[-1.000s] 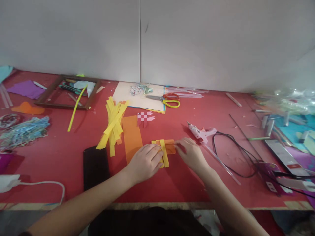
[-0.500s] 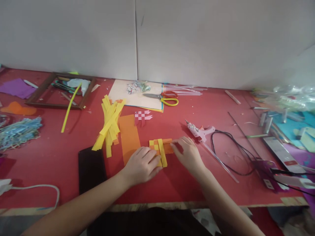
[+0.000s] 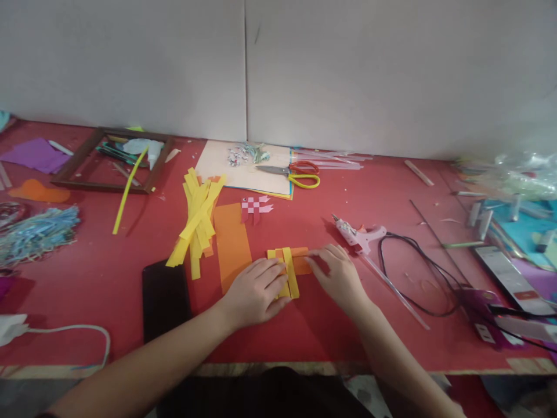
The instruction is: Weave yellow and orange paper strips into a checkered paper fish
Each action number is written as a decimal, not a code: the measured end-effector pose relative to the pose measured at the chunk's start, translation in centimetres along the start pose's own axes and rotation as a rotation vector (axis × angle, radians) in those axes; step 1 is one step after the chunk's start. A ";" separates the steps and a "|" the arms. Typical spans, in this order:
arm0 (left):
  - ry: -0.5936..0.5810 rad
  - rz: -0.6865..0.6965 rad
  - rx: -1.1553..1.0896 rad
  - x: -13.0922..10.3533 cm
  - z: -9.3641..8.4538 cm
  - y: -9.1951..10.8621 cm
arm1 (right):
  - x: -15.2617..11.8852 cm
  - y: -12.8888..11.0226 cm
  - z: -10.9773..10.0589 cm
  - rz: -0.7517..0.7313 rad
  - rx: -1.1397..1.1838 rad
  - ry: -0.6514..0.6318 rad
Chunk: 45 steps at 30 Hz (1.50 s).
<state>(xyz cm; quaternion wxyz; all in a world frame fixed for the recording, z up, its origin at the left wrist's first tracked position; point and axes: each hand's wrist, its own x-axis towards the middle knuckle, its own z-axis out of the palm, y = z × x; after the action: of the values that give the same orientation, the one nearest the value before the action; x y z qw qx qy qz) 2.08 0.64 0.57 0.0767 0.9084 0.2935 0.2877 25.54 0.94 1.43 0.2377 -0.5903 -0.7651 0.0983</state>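
A small woven piece of yellow and orange paper strips lies on the red table in front of me. My left hand rests on its left part, palm down with fingers spread, hiding some of the weave. At the right end, my right hand pinches an orange strip between thumb and fingers. Left of the weave lies an orange paper sheet, and beyond it a pile of yellow strips. A pink checkered paper fish lies above.
Scissors rest on pale sheets at the back. A glue gun with a black cable is at right, near a phone. A wooden frame holds tools at back left. A black object lies beside my left forearm.
The view has shifted slightly, so things appear a little further right. My left hand covers more of the weave's checkered part. My right hand stays at the orange end.
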 end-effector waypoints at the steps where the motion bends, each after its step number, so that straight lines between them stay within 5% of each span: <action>1: -0.004 -0.005 0.002 0.0 0.0 0.0 | 0.0 0.0 -0.1 -0.007 -0.001 -0.011; 11: -0.048 -0.024 0.009 -0.1 0.1 -0.1 | 0.6 -1.2 -0.5 0.013 0.011 -0.140; 19: -0.056 -0.053 -0.021 0.0 0.2 -0.1 | 0.7 -2.1 0.1 0.073 -0.072 -0.091; 27: -0.013 -0.049 -0.001 0.2 0.3 -0.1 | 0.4 0.4 -1.2 0.095 -0.042 -0.103; 45: -0.281 -0.088 0.021 3.5 -0.9 -1.4 | 1.8 1.5 -0.3 -0.007 0.076 -0.240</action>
<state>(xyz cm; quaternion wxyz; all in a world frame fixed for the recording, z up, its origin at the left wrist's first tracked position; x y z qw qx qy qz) 3.23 3.78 2.55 0.1202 0.9267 0.3224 0.1509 26.63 3.07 1.47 0.1669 -0.5623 -0.7857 0.1965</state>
